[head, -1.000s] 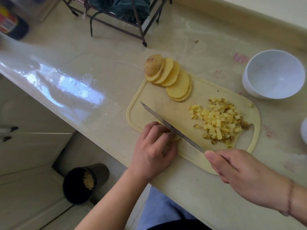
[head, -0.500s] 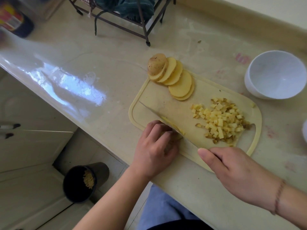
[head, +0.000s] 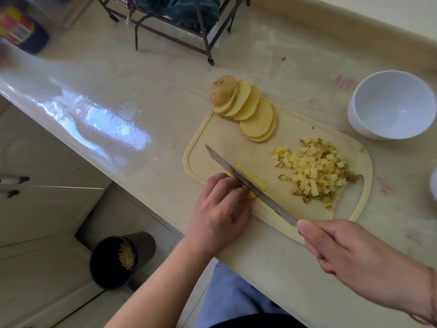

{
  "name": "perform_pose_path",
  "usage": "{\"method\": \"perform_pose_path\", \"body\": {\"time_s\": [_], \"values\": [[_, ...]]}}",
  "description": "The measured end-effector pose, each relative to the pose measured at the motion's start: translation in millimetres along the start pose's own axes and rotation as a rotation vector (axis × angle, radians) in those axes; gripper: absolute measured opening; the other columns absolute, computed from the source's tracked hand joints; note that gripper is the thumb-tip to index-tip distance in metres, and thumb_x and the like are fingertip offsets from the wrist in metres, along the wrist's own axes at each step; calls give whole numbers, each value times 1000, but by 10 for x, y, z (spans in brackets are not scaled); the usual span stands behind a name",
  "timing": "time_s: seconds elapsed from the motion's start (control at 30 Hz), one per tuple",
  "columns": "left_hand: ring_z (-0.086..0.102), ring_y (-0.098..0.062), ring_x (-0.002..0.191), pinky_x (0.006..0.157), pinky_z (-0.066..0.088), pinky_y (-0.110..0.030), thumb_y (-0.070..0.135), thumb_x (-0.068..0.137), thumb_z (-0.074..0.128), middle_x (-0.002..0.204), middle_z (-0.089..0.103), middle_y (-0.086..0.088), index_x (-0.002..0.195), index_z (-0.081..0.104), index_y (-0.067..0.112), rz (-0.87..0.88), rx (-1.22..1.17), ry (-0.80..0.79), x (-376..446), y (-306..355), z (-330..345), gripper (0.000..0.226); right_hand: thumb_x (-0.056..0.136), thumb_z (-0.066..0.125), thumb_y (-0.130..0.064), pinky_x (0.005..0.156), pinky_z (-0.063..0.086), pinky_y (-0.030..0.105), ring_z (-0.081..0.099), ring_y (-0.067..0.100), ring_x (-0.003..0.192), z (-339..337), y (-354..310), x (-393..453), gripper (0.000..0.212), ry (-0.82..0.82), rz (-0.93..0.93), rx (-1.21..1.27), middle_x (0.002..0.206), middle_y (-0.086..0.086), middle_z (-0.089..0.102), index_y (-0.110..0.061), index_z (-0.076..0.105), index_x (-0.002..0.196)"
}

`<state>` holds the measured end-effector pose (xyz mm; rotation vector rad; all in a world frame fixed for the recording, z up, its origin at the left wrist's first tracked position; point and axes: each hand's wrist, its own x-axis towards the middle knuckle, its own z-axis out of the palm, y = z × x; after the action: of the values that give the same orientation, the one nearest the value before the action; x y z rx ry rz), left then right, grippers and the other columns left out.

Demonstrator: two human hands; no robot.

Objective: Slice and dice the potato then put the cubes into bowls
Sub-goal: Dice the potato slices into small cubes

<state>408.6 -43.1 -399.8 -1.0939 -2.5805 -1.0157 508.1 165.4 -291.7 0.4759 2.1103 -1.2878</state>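
Left hand (head: 218, 207) curled, pinning a potato slice (head: 250, 194) at the cutting board's (head: 279, 129) near edge. Right hand (head: 350, 254) clenched on the knife (head: 248, 183), blade beside a cut strip (head: 250, 176).

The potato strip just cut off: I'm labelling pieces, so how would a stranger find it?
Start at the cream cutting board, then the knife lying across its near-left part. The potato strip lies against the blade's far side: one long pale-yellow stick, unlike the round slices and small cubes.

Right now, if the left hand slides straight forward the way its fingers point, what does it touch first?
Probably the knife blade: the left hand holds a potato piece right against it, fingers aimed at the blade.
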Motion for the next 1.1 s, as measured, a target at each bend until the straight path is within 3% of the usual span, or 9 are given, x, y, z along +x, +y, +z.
{"method": "perform_pose_path", "body": {"time_s": [0.43,0.57,0.77,0.93,1.1], "values": [[65,-37,100,86,55,-40,4,83,79,95,69,-16,88,76,-2,-7,-7,10,0,-5,5,8,71,28,-86,48,29,24,28,8,47,-42,129,-64,78,-28,1,-67,51,-3,29,-8,35,67],[63,-34,102,87,54,-37,3,82,78,96,69,-15,88,76,-1,-17,-23,7,20,11,-4,8,76,26,-79,48,30,22,34,7,46,41,58,76,66,4,-45,-98,49,-6,34,-16,35,59],[64,-36,97,84,55,-40,3,83,79,92,68,-15,84,75,-1,-5,-26,19,20,1,-9,7,79,28,-79,49,29,28,30,7,47,62,81,195,70,33,-88,-32,49,-6,31,-12,36,60],[62,-33,97,85,54,-37,3,82,81,89,66,-16,83,74,-2,-6,-18,24,14,3,-12,9,79,26,-80,53,35,41,32,9,49,60,89,151,78,55,-70,-46,52,0,33,-5,37,63],[63,-36,96,86,54,-39,2,82,81,92,67,-17,84,74,-3,21,-8,30,-21,-6,-15,8,75,28,-82,47,29,25,29,7,46,52,48,99,75,39,-41,-24,49,-2,33,-9,36,61]]}}
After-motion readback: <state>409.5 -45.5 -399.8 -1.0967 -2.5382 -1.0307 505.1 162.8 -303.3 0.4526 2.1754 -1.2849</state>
